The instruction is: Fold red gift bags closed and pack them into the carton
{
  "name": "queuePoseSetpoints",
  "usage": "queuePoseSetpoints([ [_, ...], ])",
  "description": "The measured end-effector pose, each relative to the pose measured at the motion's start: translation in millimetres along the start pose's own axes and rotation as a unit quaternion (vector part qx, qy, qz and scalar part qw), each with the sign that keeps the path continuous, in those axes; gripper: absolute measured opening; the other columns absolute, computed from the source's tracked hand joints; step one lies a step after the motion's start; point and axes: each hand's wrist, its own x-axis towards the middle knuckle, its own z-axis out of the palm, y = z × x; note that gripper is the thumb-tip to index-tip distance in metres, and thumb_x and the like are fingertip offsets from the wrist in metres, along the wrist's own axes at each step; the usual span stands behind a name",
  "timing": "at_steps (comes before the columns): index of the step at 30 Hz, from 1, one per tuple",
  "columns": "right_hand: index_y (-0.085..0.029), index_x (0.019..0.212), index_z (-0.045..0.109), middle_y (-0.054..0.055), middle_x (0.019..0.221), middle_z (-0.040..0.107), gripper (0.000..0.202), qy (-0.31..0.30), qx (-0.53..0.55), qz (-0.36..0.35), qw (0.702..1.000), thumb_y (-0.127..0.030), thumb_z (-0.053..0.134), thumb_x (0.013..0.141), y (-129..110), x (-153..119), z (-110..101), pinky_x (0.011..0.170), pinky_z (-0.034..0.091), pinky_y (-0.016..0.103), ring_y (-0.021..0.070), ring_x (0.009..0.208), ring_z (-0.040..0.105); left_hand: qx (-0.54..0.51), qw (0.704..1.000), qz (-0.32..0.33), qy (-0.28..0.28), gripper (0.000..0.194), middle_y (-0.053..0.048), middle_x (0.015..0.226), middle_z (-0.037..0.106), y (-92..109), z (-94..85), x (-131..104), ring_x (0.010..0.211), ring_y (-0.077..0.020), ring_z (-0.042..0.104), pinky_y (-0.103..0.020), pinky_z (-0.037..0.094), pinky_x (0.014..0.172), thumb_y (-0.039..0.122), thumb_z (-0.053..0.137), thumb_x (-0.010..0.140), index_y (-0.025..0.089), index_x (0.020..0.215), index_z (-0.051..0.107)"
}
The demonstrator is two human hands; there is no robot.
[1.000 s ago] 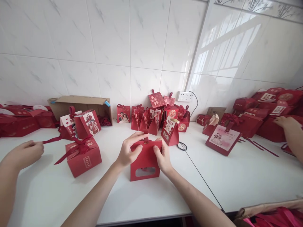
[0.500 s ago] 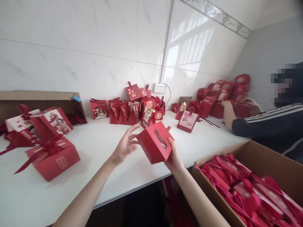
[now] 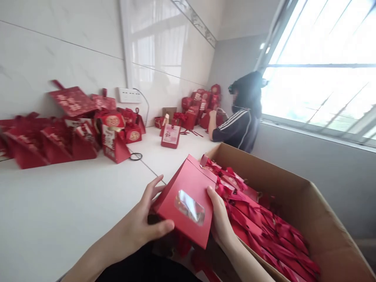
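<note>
A red gift box (image 3: 192,188) with a clear window in its side is held in front of me, tilted, near the left edge of an open carton. My right hand (image 3: 221,217) grips its right side, the thumb on the front face. On the box's lower left, my left hand (image 3: 147,219) has its thumb at the corner and its other fingers against the far side, partly hidden. Red boxes with ribbons lie packed in the cardboard carton (image 3: 329,219) to the right.
Red gift boxes (image 3: 73,141) stand along the wall on the white table (image 3: 64,203). A pink-fronted box (image 3: 170,136) stands farther back. At the far end, a person (image 3: 241,117) in a dark striped sleeve sits by piled red boxes (image 3: 199,105).
The view has turned right, towards the carton and the window. The box has been brought closer and turned, and my left hand, apart from it before, now holds it too.
</note>
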Motion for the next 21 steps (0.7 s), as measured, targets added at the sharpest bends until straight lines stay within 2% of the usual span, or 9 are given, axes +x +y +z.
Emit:
queuePoseSetpoints([
  [2,-0.019,0.101,0.06,0.008,0.1,0.069,0.039,0.012,-0.104,-0.073,0.992,-0.05,0.058,0.077,-9.4,-13.1,-23.3,0.071,0.056,0.035,0.025,0.083,0.066,0.018,0.995,-0.017,-0.095,0.1,-0.011,0.14,0.039,-3.2,9.5,5.0,0.115,-0.0279,0.054,-0.036,0.053,0.084,0.024,0.072,0.064,0.036,0.142,0.01],
  [4,-0.02,0.1,0.061,0.006,0.096,0.069,0.036,-0.019,-0.211,-0.126,0.969,-0.048,0.059,0.078,-17.9,-25.8,-43.7,0.063,0.055,0.031,0.0227,0.077,0.066,0.032,0.981,-0.044,-0.187,0.106,-0.009,0.136,0.044,-4.4,20.7,11.3,0.112,-0.0268,0.056,-0.037,0.054,0.083,0.014,0.068,0.063,0.039,0.142,0.002],
  [6,-0.022,0.1,0.062,0.006,0.092,0.068,0.032,-0.043,-0.288,-0.158,0.944,-0.045,0.058,0.079,-25.7,-35.3,-61.3,0.056,0.053,0.028,0.0213,0.073,0.065,0.022,0.963,-0.078,-0.257,0.103,-0.007,0.132,0.048,-4.3,34.7,17.5,0.106,-0.0257,0.06,-0.039,0.055,0.082,0.011,0.064,0.065,0.04,0.142,0.002],
  [8,-0.023,0.104,0.06,0.006,0.096,0.067,0.032,-0.049,-0.304,-0.165,0.937,-0.046,0.055,0.082,-33.9,-41.4,-77.1,0.057,0.053,0.027,0.0213,0.078,0.065,-0.011,0.951,-0.096,-0.295,0.096,-0.006,0.13,0.051,-4.7,51.0,23.1,0.106,-0.0255,0.06,-0.041,0.053,0.085,0.012,0.063,0.066,0.038,0.141,0.01],
  [10,-0.026,0.117,0.053,0.007,0.11,0.063,0.04,-0.053,-0.268,-0.149,0.95,-0.049,0.048,0.086,-43.5,-45.4,-91.5,0.069,0.054,0.03,0.0222,0.092,0.063,-0.06,0.954,-0.082,-0.283,0.09,-0.006,0.132,0.05,-6.3,68.1,28.0,0.113,-0.0263,0.056,-0.042,0.05,0.092,0.017,0.068,0.065,0.035,0.139,0.02],
  [13,-0.029,0.133,0.04,0.008,0.128,0.053,0.053,-0.089,-0.262,-0.091,0.957,-0.05,0.05,0.085,-58.5,-51.8,-108.7,0.089,0.049,0.037,0.0244,0.111,0.055,-0.13,0.966,-0.047,-0.217,0.079,-0.008,0.132,0.05,-7.1,91.2,35.2,0.119,-0.0292,0.051,-0.043,0.046,0.098,0.034,0.072,0.065,0.029,0.133,0.032],
  [16,-0.028,0.135,0.04,0.008,0.131,0.052,0.064,-0.121,-0.311,-0.039,0.942,-0.044,0.064,0.078,-67.4,-59.5,-119.3,0.099,0.041,0.041,0.0272,0.119,0.05,-0.167,0.967,-0.099,-0.164,0.073,-0.013,0.124,0.057,0.3,108.1,42.6,0.112,-0.0302,0.056,-0.042,0.05,0.091,0.049,0.068,0.068,0.023,0.128,0.036],
  [18,-0.029,0.135,0.041,0.008,0.124,0.058,0.064,-0.101,-0.293,-0.014,0.951,-0.048,0.062,0.078,-69.4,-64.4,-124.5,0.096,0.044,0.042,0.0275,0.113,0.055,-0.179,0.96,-0.159,-0.144,0.07,-0.013,0.119,0.06,10.3,116.1,48.0,0.106,-0.0289,0.06,-0.039,0.054,0.085,0.054,0.064,0.07,0.021,0.126,0.038],
  [21,-0.03,0.134,0.041,0.008,0.1,0.068,0.059,-0.046,-0.218,-0.007,0.975,-0.057,0.048,0.083,-72.9,-69.6,-132.6,0.076,0.054,0.042,0.0242,0.078,0.068,-0.217,0.938,-0.212,-0.166,0.06,-0.011,0.111,0.065,26.8,125.9,58.2,0.098,-0.0264,0.064,-0.036,0.056,0.077,0.057,0.054,0.076,0.02,0.122,0.046],
])
